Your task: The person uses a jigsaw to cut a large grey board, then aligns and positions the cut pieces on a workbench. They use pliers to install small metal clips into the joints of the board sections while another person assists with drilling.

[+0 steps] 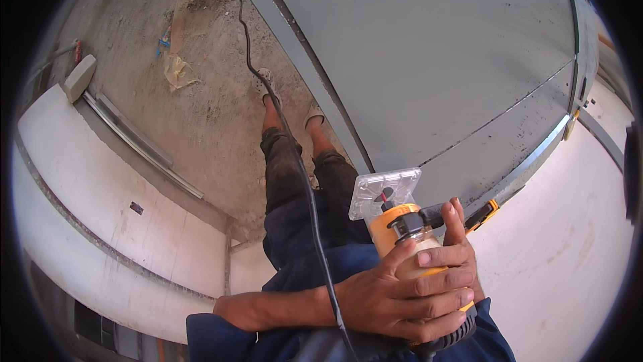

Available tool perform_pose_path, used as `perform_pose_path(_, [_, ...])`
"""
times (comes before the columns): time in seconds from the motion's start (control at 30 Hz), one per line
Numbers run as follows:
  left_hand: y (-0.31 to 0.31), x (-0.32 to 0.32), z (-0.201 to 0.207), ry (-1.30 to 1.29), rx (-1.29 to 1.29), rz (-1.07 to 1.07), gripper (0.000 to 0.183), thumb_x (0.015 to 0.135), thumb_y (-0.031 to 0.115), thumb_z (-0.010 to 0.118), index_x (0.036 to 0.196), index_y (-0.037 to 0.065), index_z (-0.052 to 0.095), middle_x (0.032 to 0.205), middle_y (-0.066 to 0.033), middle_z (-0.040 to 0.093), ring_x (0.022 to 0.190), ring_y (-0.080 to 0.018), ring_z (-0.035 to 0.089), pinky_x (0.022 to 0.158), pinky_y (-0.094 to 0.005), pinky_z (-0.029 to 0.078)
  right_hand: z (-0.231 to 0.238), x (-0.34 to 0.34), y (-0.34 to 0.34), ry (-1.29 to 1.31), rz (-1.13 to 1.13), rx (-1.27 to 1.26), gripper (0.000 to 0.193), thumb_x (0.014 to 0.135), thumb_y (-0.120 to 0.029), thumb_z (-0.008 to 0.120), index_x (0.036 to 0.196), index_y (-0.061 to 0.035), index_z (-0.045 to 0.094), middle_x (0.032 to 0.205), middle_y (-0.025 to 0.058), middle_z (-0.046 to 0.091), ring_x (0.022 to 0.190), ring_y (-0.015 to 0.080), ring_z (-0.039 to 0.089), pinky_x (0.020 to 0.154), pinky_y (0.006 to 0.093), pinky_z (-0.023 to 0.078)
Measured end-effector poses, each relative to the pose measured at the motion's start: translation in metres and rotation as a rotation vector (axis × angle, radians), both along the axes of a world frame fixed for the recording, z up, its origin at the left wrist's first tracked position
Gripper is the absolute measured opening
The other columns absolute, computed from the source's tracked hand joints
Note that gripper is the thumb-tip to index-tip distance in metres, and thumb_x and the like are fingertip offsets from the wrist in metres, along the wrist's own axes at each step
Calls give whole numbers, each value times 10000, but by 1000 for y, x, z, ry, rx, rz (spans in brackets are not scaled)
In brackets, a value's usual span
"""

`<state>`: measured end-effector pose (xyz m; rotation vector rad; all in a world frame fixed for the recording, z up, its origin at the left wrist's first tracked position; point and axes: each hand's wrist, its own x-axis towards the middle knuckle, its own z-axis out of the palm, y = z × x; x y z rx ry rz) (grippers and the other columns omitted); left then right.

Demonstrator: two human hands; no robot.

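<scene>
Close in front of my body I hold a yellow trim router (394,227) with both hands. Its clear square base plate (385,191) and the bit point away from me, toward the grey panel (435,60). My left hand (395,302) wraps across the router's body from the left, fingers closed around it. On the far side, my right hand (459,245) grips it with one finger raised along the top. A black power cord (295,154) runs from the router past my legs and snakes over the concrete floor (201,94).
A large grey sheet with a metal edge strip (529,168) lies ahead and to the right. A yellow and black tool (483,214) rests at that edge. White curved wall surfaces (100,181) stand on the left, and another white surface (562,248) on the right. My sandalled feet (268,87) stand on the floor.
</scene>
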<state>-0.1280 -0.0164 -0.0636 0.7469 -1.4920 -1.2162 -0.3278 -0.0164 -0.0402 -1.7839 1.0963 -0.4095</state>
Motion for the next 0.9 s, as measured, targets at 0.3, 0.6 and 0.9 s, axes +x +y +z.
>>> perform_pose_path(0.3, [13, -36, 6, -687, -63, 209, 274, 1023, 384, 438, 1147, 216, 616, 1042, 32, 641, 1085, -153, 548, 1063, -493, 328, -15, 22, 29, -46, -344, -66, 241, 898, -275, 725, 1107, -159, 697, 1245, -39, 685, 1431, 386, 375, 1211, 559, 75])
perform_pose_path(0.6, [18, -121, 13, -2816, -485, 249, 522, 1048, 510, 280, 1102, 193, 691, 921, -20, 644, 969, -219, 518, 944, -373, 459, -22, 25, 24, -83, -358, -76, 248, 894, -264, 731, 1108, -146, 688, 1233, -15, 685, 1398, 378, 408, 1187, 546, 129])
perform_pose_path(0.9, [25, -120, 18, -2855, -549, 134, 419, 1004, 537, 415, 1160, 198, 606, 982, -11, 640, 1029, -225, 515, 1027, -411, 400, -31, 29, 20, -107, -383, -89, 256, 889, -253, 738, 1109, -134, 678, 1222, 10, 684, 1365, 370, 441, 1163, 533, 183])
